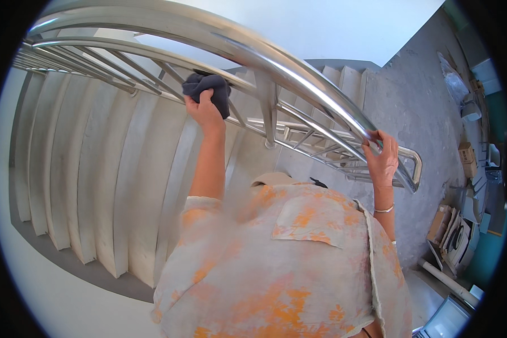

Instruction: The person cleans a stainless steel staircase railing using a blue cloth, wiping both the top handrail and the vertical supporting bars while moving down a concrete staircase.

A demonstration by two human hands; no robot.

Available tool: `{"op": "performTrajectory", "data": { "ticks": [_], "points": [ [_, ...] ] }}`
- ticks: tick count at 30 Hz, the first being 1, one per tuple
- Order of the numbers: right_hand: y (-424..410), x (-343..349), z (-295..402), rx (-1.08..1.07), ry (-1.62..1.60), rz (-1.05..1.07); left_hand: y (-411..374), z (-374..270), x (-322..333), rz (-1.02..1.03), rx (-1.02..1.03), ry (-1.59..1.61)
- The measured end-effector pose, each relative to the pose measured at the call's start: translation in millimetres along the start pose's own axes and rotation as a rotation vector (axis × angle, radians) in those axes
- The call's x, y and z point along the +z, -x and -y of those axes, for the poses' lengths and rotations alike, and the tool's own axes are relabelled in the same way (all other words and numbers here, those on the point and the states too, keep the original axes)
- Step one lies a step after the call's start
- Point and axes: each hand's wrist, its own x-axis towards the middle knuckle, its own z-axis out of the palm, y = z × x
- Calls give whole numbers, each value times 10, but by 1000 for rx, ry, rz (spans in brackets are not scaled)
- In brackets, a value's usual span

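Observation:
A dark grey cloth (213, 86) is bunched in my left hand (205, 110), pressed against the lower rail (152, 53) of a stainless steel stair railing. The cloth covers part of that rail and the tops of the balusters beneath it. Farther right, my right hand (382, 156) grips the thick, curved steel handrail (287, 63) near its lower end, thumb on one side and fingers on the other. An upright steel post (267, 110) stands between my two hands.
Concrete steps (122, 177) run along the left, beside a pale wall (88, 304). Beyond the railing lie more steps (327, 91) and a grey concrete floor (410, 84). Cardboard boxes (467, 159), flattened cardboard (441, 222) and a pale tube (448, 282) lie at the right.

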Motion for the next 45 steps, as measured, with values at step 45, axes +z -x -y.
{"op": "performTrajectory", "data": {
  "ticks": [45],
  "points": [
    [146,113,-137,-17,50,-98,1373,330,787,763,-636,28]
  ]
}}
